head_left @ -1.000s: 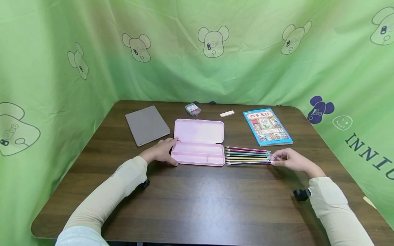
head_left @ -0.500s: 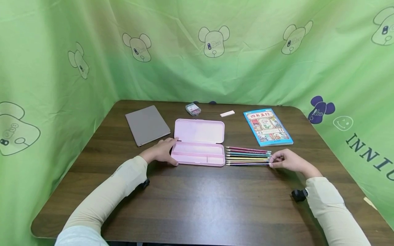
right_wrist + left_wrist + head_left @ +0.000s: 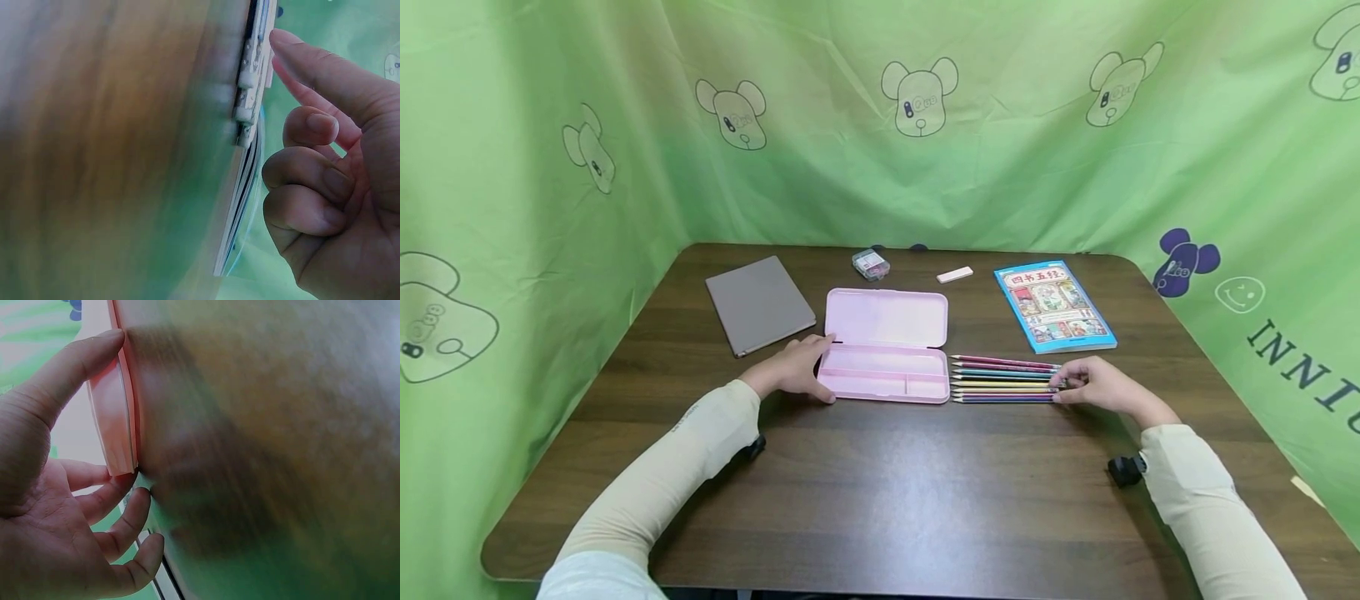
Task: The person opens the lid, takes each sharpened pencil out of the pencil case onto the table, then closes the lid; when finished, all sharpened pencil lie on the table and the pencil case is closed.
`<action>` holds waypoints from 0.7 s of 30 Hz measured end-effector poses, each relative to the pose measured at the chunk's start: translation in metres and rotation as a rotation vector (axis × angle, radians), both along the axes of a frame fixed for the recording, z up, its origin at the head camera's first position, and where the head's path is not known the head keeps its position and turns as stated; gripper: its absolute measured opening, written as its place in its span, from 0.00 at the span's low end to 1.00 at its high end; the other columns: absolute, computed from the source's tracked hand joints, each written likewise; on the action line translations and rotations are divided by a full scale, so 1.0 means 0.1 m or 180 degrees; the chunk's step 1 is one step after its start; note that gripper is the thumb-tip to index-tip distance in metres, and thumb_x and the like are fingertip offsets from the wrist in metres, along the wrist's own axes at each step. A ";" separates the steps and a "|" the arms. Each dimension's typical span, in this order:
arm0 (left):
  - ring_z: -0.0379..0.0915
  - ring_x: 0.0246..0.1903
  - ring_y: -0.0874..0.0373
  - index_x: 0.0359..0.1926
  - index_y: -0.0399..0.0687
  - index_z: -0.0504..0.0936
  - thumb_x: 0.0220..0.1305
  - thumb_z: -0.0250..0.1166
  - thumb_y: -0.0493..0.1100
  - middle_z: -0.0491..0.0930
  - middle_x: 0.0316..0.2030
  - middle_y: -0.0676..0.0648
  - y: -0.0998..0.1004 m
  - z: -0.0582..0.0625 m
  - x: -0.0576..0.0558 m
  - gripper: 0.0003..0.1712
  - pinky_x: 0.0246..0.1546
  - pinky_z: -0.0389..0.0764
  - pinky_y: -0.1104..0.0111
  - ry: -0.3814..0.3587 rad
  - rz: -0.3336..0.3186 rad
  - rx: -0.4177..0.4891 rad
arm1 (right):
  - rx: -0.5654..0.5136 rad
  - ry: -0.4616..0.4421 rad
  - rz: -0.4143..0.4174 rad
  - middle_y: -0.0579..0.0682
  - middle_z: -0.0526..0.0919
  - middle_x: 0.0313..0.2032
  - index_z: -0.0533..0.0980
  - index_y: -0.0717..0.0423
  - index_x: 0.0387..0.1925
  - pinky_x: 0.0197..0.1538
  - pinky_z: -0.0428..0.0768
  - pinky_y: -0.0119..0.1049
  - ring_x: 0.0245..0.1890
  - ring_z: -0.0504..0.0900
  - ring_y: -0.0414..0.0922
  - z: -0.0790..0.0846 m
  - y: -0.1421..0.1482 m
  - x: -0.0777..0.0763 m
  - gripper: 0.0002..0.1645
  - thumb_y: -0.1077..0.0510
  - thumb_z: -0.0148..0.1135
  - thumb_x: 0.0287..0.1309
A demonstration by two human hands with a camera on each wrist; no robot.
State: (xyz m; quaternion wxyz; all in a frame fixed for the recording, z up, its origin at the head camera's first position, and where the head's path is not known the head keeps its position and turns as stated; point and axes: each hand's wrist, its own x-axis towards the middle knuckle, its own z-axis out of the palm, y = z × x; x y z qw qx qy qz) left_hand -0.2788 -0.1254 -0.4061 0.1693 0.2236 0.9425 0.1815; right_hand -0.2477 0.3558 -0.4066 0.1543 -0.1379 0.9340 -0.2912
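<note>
An open pink pencil case [image 3: 865, 387] lies on the table, its lid laid back and its compartments bare. My left hand [image 3: 793, 367] holds its left end, with the thumb at the front corner and fingers at the rear; the left wrist view shows the case end [image 3: 114, 419] between them. A row of several coloured pencils [image 3: 1000, 384] lies right of the case, points to the left. My right hand [image 3: 1093, 385] pinches at the eraser end of the nearest pencil [image 3: 1000, 401] with thumb and index finger. Other pencil ends [image 3: 245, 78] show beside the thumb; the remaining fingers are curled.
A grey notebook [image 3: 760, 305] lies at the left. Behind the case are a small clear box [image 3: 870, 265] and a white eraser-like bar [image 3: 954, 275]. A blue-edged book [image 3: 1056, 307] lies at the back right. Green cloth [image 3: 820, 183] hangs around the table [image 3: 887, 500].
My right hand has shifted slightly left along the pencil ends, and the nearest pencils have moved a little. The left hand and the pencil case stay in place.
</note>
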 end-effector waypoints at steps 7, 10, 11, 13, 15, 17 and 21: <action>0.52 0.63 0.38 0.71 0.42 0.48 0.43 0.73 0.56 0.55 0.67 0.38 0.00 -0.01 0.00 0.61 0.61 0.59 0.48 -0.0018 0.0016 -0.0004 | -0.0101 0.0065 0.0048 0.45 0.64 0.19 0.79 0.62 0.40 0.24 0.63 0.30 0.20 0.61 0.37 0.03 -0.10 -0.06 0.18 0.56 0.68 0.49; 0.53 0.63 0.38 0.71 0.43 0.48 0.43 0.73 0.56 0.55 0.67 0.38 0.01 -0.01 0.00 0.61 0.61 0.59 0.48 -0.0036 0.0037 -0.0007 | -0.0128 0.0095 0.0086 0.47 0.68 0.21 0.78 0.63 0.42 0.25 0.64 0.31 0.22 0.62 0.37 0.05 -0.15 -0.09 0.20 0.55 0.68 0.49; 0.53 0.63 0.38 0.71 0.43 0.48 0.43 0.73 0.56 0.55 0.67 0.38 0.01 0.00 0.00 0.61 0.61 0.59 0.48 -0.0040 0.0041 -0.0007 | -0.0127 0.0094 0.0090 0.48 0.69 0.23 0.78 0.63 0.42 0.26 0.64 0.31 0.24 0.63 0.38 0.05 -0.17 -0.10 0.20 0.55 0.68 0.49; 0.52 0.63 0.38 0.71 0.43 0.48 0.43 0.73 0.56 0.55 0.68 0.38 0.01 0.00 0.00 0.61 0.61 0.59 0.48 -0.0043 0.0046 -0.0006 | -0.0092 0.0106 0.0103 0.48 0.70 0.24 0.79 0.62 0.42 0.27 0.65 0.31 0.26 0.64 0.40 0.06 -0.21 -0.12 0.20 0.54 0.68 0.49; 0.52 0.63 0.38 0.71 0.43 0.48 0.43 0.73 0.56 0.55 0.68 0.38 0.01 0.00 0.00 0.61 0.61 0.59 0.48 -0.0040 0.0043 -0.0014 | -0.0055 0.0113 0.0131 0.48 0.71 0.25 0.79 0.61 0.43 0.29 0.65 0.31 0.28 0.65 0.41 0.06 -0.25 -0.14 0.20 0.53 0.68 0.49; 0.52 0.63 0.38 0.71 0.42 0.48 0.43 0.73 0.56 0.55 0.68 0.38 0.01 0.00 0.00 0.61 0.61 0.59 0.48 -0.0042 0.0040 -0.0014 | -0.0048 0.0110 0.0138 0.48 0.71 0.25 0.79 0.60 0.42 0.30 0.66 0.31 0.28 0.65 0.42 0.05 -0.30 -0.16 0.20 0.53 0.69 0.48; 0.52 0.63 0.38 0.71 0.43 0.48 0.43 0.73 0.56 0.54 0.68 0.38 0.01 0.00 0.01 0.61 0.61 0.59 0.48 -0.0051 0.0047 -0.0022 | -0.0093 0.0169 0.0259 0.49 0.77 0.29 0.79 0.59 0.42 0.32 0.67 0.32 0.30 0.66 0.42 0.03 -0.39 -0.21 0.20 0.53 0.69 0.48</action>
